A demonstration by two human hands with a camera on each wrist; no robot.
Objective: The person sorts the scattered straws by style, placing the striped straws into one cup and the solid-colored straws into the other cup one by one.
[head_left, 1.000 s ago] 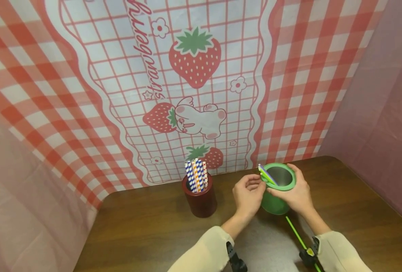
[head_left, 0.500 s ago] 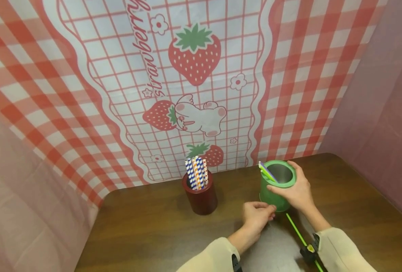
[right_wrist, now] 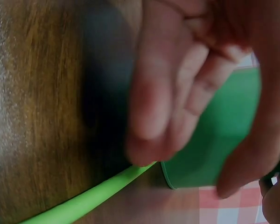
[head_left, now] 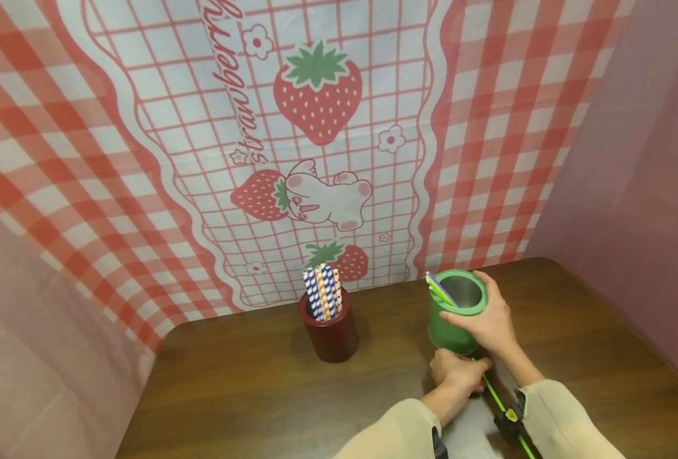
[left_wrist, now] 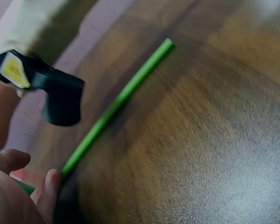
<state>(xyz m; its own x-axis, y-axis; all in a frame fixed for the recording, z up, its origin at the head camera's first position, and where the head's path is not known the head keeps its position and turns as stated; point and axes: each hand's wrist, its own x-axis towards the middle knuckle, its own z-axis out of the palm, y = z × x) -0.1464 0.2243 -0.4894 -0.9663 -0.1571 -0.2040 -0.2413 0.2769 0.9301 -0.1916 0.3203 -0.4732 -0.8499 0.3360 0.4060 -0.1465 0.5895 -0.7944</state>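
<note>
In the head view, my right hand (head_left: 496, 322) grips the green canister (head_left: 450, 335) round its rim, thumb in front and fingers behind. Several thin coloured straws (head_left: 443, 293) lean against the rim's left side inside it. A single bright green straw (head_left: 492, 390) lies on the table before the canister, passing beneath the right wrist. My left hand (head_left: 456, 377) is low at the straw's far end. In the left wrist view, the left hand (left_wrist: 18, 191) has thumb and finger apart, a fingertip at the green straw (left_wrist: 116, 105). The right wrist view shows the left fingers (right_wrist: 151, 107) over its end.
A dark red cup (head_left: 333, 338) holding several striped paper straws (head_left: 323, 293) stands to the left on the brown wooden table (head_left: 247, 389). Behind hangs a strawberry-patterned cloth (head_left: 316, 191). A black wrist camera (head_left: 508, 422) on the right sleeve hangs over the straw.
My left hand has left the canister's rim, dropped toward the table and moved right to the lying green straw. The right hand keeps its hold on the canister.
</note>
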